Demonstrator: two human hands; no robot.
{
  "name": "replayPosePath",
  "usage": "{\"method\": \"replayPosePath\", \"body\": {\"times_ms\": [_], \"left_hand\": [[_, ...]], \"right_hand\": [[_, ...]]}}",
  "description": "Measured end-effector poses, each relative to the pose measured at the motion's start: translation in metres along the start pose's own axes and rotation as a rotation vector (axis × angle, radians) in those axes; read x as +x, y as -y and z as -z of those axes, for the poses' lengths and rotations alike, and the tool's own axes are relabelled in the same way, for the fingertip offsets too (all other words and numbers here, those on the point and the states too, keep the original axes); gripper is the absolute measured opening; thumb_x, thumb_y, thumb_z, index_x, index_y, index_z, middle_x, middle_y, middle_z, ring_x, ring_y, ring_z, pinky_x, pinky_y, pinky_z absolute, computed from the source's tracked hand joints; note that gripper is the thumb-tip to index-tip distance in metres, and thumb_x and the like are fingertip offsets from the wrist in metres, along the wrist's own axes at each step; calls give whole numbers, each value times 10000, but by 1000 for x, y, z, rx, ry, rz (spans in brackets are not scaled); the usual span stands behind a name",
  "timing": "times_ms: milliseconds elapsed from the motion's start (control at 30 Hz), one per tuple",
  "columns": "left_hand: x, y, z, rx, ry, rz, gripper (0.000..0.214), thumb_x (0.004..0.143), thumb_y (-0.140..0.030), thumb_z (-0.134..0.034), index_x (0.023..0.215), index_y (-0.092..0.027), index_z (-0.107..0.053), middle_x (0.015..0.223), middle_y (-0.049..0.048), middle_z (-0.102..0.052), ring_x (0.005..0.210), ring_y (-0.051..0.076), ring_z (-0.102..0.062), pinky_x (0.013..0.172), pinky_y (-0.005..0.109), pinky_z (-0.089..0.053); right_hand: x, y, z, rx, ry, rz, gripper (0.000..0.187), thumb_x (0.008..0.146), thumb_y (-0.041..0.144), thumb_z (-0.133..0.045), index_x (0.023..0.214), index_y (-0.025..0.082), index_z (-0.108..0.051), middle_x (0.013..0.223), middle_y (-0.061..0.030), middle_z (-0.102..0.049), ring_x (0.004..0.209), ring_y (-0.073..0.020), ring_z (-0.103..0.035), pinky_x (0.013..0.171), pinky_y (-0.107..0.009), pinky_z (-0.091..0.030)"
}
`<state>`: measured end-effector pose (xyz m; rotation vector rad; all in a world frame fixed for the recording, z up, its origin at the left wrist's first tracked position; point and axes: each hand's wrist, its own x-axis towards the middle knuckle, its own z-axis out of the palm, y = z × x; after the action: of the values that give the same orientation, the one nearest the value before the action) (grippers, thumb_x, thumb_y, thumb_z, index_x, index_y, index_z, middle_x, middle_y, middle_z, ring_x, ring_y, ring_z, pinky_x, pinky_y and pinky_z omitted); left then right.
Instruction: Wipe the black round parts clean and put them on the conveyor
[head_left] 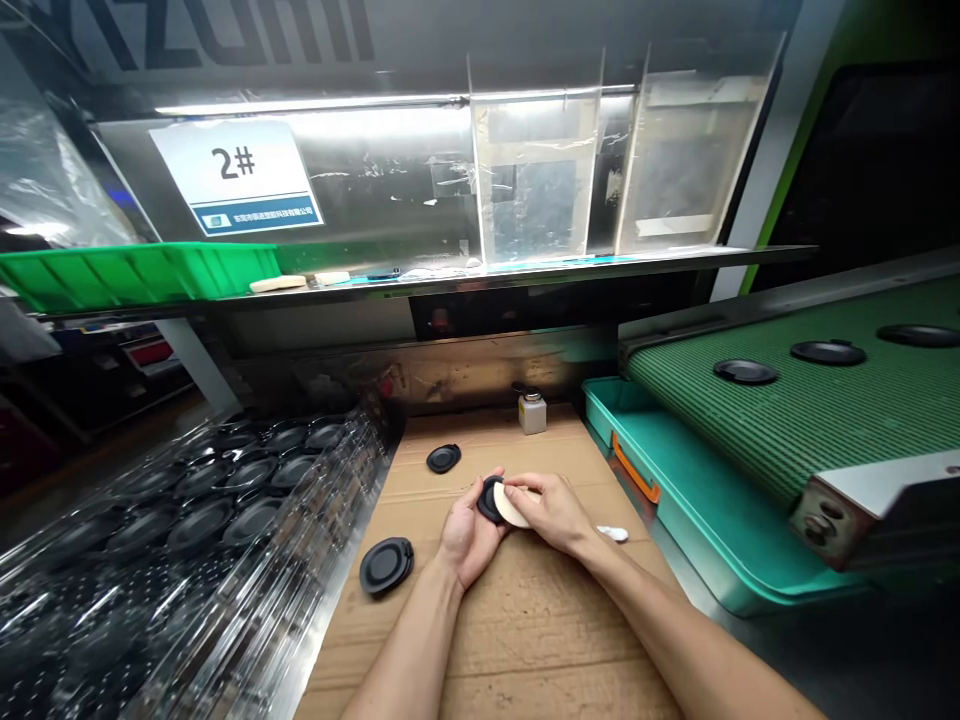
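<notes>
Above the cardboard sheet [555,640], my left hand [471,540] holds a round black plastic part [489,500] with its fingers curled round the edge. My right hand [551,508] pinches a cream-coloured round pad [508,508] against that part's face, covering some of it. Two more black round parts lie on the cardboard: one [443,458] farther off, another [387,567] left of my left forearm. A small white object [613,534], its kind unclear, rests right of my right hand.
A small white bottle [532,411] stands at the cardboard's back. Clear trays [247,560] of black parts are stacked at left. At right, a green conveyor [840,420] carries black parts above a teal bin [720,540]. A shelf overhead holds a green basket [142,272].
</notes>
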<state>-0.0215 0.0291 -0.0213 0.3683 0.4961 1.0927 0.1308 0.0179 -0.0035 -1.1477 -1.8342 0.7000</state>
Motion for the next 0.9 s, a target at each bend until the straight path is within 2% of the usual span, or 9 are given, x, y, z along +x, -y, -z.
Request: {"method": "replayPosePath", "body": {"times_ms": [100,167,300,467,567,667,800,900], "left_hand": [[0,3,-3,29,0,38,287,889,-309,-514,1089,-125,-604,1056,144,-660,1014,255,-631,906,424,-493],[1,4,-3,12,-11,49,277,896,-313,-496,1055,-119,-613,1045,147,-663,1015,258,-632,920,433,-486],[4,3,1,-60,-21,-21,247,913,-275,-453,1005,-115,-617,1042,139,-666,1027,248,-628,942,441,-480],[6,3,6,-81,-32,35,271,928,-286,-424,979,-96,-610,1094,169,-655,1043,248,-623,950,443,-483],[7,5,5,-79,-48,27,292,937,-280,-406,1025,-81,-599,1115,167,-651,1061,243,-617,962,432,-479],[6,7,2,-47,-19,42,300,933,-286,-421,1062,-77,-593,1129,170,-649,1076,238,-611,973,408,-474],[3,9,0,5,-5,28,324,930,-301,-429,1117,-87,-584,1138,161,-650,1087,254,-606,968,429,-472],[3,9,0,12,-10,25,307,930,-294,-428,1094,-91,-589,1141,159,-648,1079,248,-610,955,412,-478]], "right_hand": [[-3,5,-3,-20,112,40,279,863,357,-508,980,245,-735,917,3,-731,815,-162,-659,739,-239,-475],[-5,6,-2,-118,140,32,268,853,371,-524,975,269,-739,884,6,-733,804,-165,-660,723,-234,-466],[-5,5,2,-339,-15,-72,307,883,407,-481,1082,330,-701,898,1,-737,822,-174,-665,730,-239,-455],[-4,5,-1,-442,44,-62,328,901,462,-450,1107,356,-683,892,9,-736,816,-169,-668,709,-231,-449],[-4,7,-3,-518,-18,-121,361,927,470,-398,1158,361,-653,936,-4,-733,847,-179,-667,713,-241,-447],[-2,9,-6,-599,-29,-115,376,932,499,-372,1201,398,-615,943,-6,-732,844,-196,-671,707,-262,-446],[1,11,-11,-678,-108,-220,407,948,526,-310,1236,426,-580,919,-20,-733,822,-210,-675,670,-277,-438],[2,8,-11,-640,-72,-157,401,944,539,-312,1223,441,-583,930,-7,-733,825,-204,-675,666,-272,-437]]}}
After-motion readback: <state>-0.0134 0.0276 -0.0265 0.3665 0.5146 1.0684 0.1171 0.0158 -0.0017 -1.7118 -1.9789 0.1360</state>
